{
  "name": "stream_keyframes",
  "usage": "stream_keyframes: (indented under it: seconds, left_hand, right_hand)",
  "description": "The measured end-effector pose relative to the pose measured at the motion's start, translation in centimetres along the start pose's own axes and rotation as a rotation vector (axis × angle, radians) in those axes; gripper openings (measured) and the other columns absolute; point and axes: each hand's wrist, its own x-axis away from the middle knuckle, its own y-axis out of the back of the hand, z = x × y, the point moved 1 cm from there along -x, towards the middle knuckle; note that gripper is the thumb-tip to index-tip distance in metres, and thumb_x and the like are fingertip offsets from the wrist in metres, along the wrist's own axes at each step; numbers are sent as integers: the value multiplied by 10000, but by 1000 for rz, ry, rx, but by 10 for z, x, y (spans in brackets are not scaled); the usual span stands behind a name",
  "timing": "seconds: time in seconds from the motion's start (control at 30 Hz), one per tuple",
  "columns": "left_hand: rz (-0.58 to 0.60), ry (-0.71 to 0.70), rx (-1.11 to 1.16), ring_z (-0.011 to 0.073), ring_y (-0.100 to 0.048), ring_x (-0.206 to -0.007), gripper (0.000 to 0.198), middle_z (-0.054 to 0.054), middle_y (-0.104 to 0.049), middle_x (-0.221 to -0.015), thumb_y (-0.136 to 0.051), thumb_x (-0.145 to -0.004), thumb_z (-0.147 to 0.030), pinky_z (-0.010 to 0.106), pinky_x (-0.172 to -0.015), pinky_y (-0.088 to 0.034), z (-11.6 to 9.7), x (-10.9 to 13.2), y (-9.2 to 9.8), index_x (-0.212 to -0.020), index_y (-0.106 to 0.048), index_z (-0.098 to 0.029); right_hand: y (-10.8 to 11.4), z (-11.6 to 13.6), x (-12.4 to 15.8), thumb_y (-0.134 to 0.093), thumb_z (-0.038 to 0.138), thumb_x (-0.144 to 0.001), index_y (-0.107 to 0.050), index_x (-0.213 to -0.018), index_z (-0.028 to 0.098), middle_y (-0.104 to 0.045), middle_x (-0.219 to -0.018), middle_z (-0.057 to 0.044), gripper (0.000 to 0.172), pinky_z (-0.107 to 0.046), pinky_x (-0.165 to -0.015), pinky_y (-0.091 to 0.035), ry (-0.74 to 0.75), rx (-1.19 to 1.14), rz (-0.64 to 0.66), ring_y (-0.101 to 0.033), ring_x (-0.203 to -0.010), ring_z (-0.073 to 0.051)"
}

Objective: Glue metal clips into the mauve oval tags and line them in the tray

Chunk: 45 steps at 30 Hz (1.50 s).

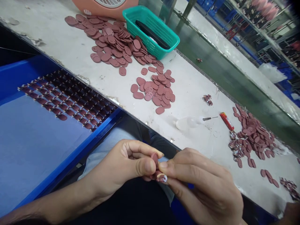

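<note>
While maroon pieces (pixel 68 112) line the tray (pixel 35 153), the basket (pixel 150 50) holds something black (pixel 152 34).

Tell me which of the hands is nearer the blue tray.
Left. The left hand is just right of the blue tray in the picture; the right hand is farther right, beyond the left one.

A scuffed whitish counter (pixel 189 90) with a chipped edge runs alongside a dark green strip (pixel 220 78); beyond stand blurred racks (pixel 243 14) and blue bins (pixel 207 4).
</note>
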Motion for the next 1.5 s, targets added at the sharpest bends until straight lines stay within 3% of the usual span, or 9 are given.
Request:
stream_keyframes:
  seconds: [0.33, 0.4, 0.57, 0.7, 0.97, 1.1, 1.3, 1.5]
  left_hand:
    - [-22, 44, -31, 75, -625, -556, 265, 4, -727, -613, -933, -659, -420, 137, -574, -526, 2, 0, 6, -779, -834, -204]
    - [-3, 67, -46, 70, -602, -547, 289, 1, -698, -603, -913, -679, -457, 132, -555, -522, 4, -1, 9, -785, -836, -200]
    - [26, 136, 25, 64, -557, -554, 319, -4, -658, -648, -871, -732, -481, 125, -545, -531, 6, -4, 14, -847, -834, -186]
    - [49, 151, 46, 64, -565, -570, 310, 2, -640, -660, -845, -770, -475, 115, -557, -544, 7, -6, 17, -812, -827, -169]
    - [9, 154, 67, 51, -557, -537, 341, 1, -637, -629, -889, -711, -478, 113, -545, -553, 8, -6, 16, -788, -820, -153]
    - [0, 151, 104, 49, -559, -548, 320, -2, -625, -635, -878, -740, -450, 114, -559, -554, 9, -5, 17, -772, -807, -140]
    - [-82, 167, 102, 55, -554, -502, 372, 0, -632, -587, -947, -621, -459, 117, -513, -536, 9, -5, 15, -748, -805, -139]
    - [-101, 161, 98, 65, -564, -512, 391, 5, -624, -598, -936, -635, -473, 123, -519, -535, 8, -5, 18, -731, -780, -126]
  right_hand:
    - [0, 0, -8, -693, -68, -817, -709, -1042, 79, -750, -899, -40, 269, -185, -758, -593, -2, 35, 14, -703, -797, -93]
    - [0, -1, -8, -716, -1, -843, -706, -1065, 90, -746, -897, -32, 240, -177, -746, -587, -11, 53, 10, -697, -785, -86]
    - [6, -7, -4, -781, 244, -877, -648, -1252, 125, -721, -1005, -39, 415, -192, -786, -582, -79, 60, -19, -674, -863, -105]
    - [7, -10, -4, -722, 143, -911, -689, -1216, 141, -713, -979, -34, 307, -187, -790, -571, -117, 46, 25, -675, -873, -103]
    - [-2, -17, -11, -718, 94, -901, -742, -1086, 130, -736, -888, -46, 191, -213, -758, -584, -89, -7, 34, -699, -803, -121]
    - [-3, -18, -12, -720, 103, -899, -748, -1060, 139, -744, -875, -52, 167, -222, -742, -597, -77, -9, 21, -711, -793, -132]
    - [-7, -19, -12, -709, 117, -910, -752, -1047, 151, -737, -845, -56, 147, -239, -689, -610, -57, 17, 8, -707, -750, -133]
    - [-9, -21, -14, -706, 125, -912, -755, -1051, 166, -728, -844, -54, 153, -244, -671, -611, -48, 13, 14, -700, -736, -133]
